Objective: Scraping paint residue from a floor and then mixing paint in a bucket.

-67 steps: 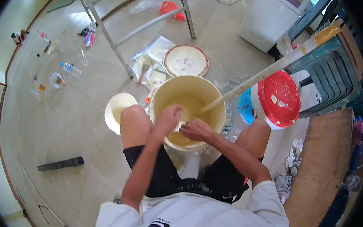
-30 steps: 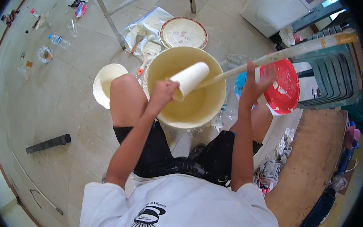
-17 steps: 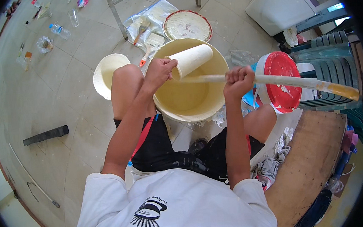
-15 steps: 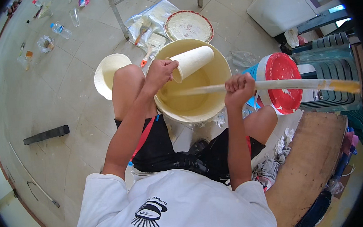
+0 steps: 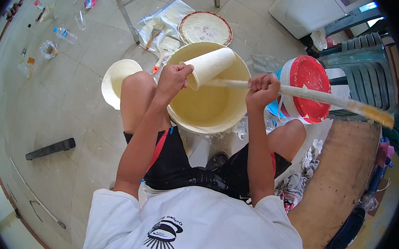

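Observation:
My left hand (image 5: 172,82) is closed on the rim of a cream-coloured cylindrical container (image 5: 214,66), tilted on its side over a large round tub (image 5: 207,127). The tub's inside is coated pale yellow. In my right hand (image 5: 263,91), a long pale stick (image 5: 321,97) is gripped in a fist. Its inner end reaches over the tub and passes behind or under the container's lower edge, where I cannot see its tip. The outer end, stained yellow-brown, sticks out to the right. The tub stands on the floor between my knees.
A cream bowl-like piece (image 5: 114,84) lies left of my knee. Past the tub are a round lid (image 5: 205,29) and paintbrushes (image 5: 158,62) on plastic sheeting. To the right stand a red-lidded bucket (image 5: 310,89), stacked green chairs (image 5: 369,73) and a wooden board (image 5: 341,169).
The stick has swung: its inner end moved from the tub's left side up against the container, and its outer end dropped. The container stays nearly in place.

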`<action>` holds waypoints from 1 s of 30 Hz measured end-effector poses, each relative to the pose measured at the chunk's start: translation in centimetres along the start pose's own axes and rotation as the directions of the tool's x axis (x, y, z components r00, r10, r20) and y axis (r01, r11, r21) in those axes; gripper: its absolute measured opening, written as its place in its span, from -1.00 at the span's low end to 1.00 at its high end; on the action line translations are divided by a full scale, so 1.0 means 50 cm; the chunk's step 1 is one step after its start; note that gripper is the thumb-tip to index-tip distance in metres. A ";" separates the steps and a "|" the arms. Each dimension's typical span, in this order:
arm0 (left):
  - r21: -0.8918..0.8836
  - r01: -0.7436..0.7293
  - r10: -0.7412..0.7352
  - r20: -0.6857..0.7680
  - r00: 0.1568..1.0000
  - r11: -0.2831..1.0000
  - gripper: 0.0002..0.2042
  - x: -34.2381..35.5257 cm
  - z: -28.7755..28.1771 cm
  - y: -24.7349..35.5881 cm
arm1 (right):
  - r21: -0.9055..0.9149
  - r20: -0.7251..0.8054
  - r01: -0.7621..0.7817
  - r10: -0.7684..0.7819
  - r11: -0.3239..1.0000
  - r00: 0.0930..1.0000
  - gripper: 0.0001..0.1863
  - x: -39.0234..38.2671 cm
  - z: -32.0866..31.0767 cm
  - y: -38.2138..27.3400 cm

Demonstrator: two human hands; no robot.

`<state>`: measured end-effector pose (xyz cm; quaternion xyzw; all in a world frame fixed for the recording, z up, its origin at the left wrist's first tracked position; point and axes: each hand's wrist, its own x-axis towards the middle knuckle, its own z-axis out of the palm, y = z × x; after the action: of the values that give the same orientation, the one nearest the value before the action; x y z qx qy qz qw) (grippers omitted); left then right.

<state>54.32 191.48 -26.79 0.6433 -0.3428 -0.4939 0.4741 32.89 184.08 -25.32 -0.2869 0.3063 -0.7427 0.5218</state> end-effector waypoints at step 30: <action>-0.008 -0.009 0.009 0.008 1.000 1.000 -0.67 0.027 0.012 0.013 | -0.074 -0.005 0.079 -0.079 0.994 0.997 -0.59 0.016 -0.028 -0.004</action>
<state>54.12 189.88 -26.63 0.6380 -0.3455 -0.4957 0.4774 31.47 183.57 -26.00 -0.3149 0.3242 -0.7520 0.4798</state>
